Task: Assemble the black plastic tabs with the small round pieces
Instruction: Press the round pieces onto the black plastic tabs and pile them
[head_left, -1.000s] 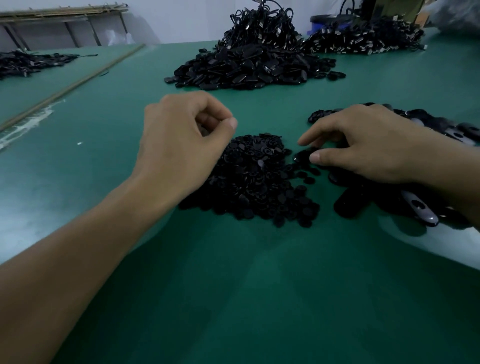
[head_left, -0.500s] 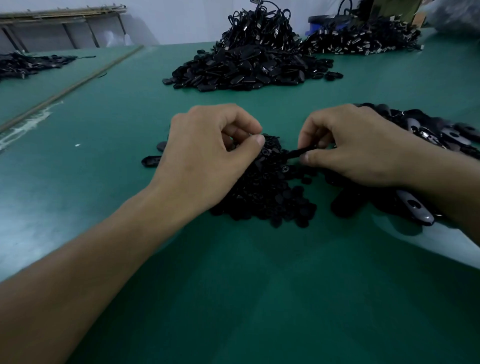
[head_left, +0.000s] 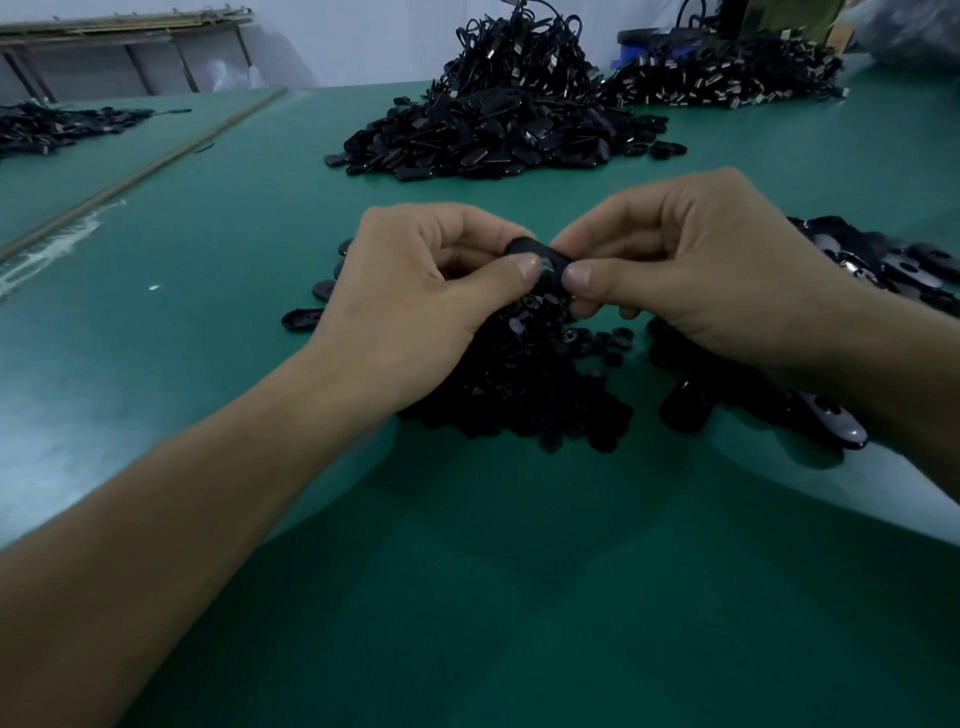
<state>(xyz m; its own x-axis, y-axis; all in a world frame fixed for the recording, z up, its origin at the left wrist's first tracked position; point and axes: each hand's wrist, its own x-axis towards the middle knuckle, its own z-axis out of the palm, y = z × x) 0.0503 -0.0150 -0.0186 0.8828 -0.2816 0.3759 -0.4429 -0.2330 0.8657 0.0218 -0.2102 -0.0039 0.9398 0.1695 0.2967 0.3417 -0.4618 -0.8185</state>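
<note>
green tabletop (head_left: 467, 597), above the round-piece pile (head_left: 519, 395): left hand (head_left: 415, 301) and right hand (head_left: 701, 280) have met, both pinching one black tab (head_left: 522, 247), fitting likely begun

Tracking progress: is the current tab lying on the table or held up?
Held up: left hand and right hand pinch the tab above the round-piece pile.

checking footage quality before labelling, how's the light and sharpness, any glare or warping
Head view: dim bluish light; pale glare on the table at left and right; wide-angle warping stretches the forearms; the tab between left hand and right hand is sharp; the round pieces merge into one dark mass.
</note>
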